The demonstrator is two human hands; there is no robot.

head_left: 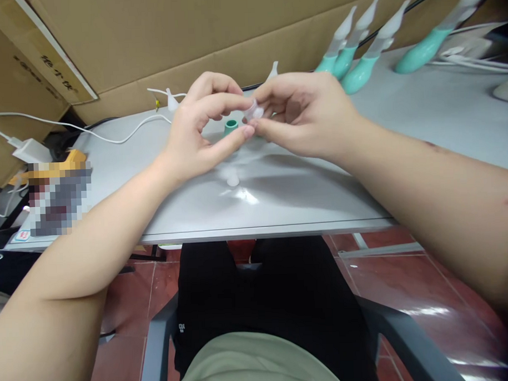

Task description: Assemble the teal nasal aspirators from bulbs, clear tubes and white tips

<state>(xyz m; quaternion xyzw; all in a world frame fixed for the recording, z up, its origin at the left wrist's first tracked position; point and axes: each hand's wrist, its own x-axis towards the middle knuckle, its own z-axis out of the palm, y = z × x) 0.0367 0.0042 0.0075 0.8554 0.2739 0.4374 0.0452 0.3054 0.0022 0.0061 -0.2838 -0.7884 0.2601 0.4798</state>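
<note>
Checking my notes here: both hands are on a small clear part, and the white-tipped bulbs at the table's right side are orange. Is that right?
Not quite: the head view shows the white-tipped bulbs are teal, not orange. They are at the table's right side, and the left hand and right hand are both on the small clear part.

A small, clear plastic piece (256,111) sits at 12 o'clock in the view, pinched between the fingertips of the left hand (212,117) at its 9 o'clock side and the right hand (303,111) at its 3 o'clock side. It is see-through with a milky, pinkish cast, short and rounded; the fingers hide part of its outline, so its exact tilt cannot be told. Near it, toward 8 o'clock, a teal bulb (231,128) shows its round, open mouth facing up, its lower part hidden behind the left thumb.
</note>
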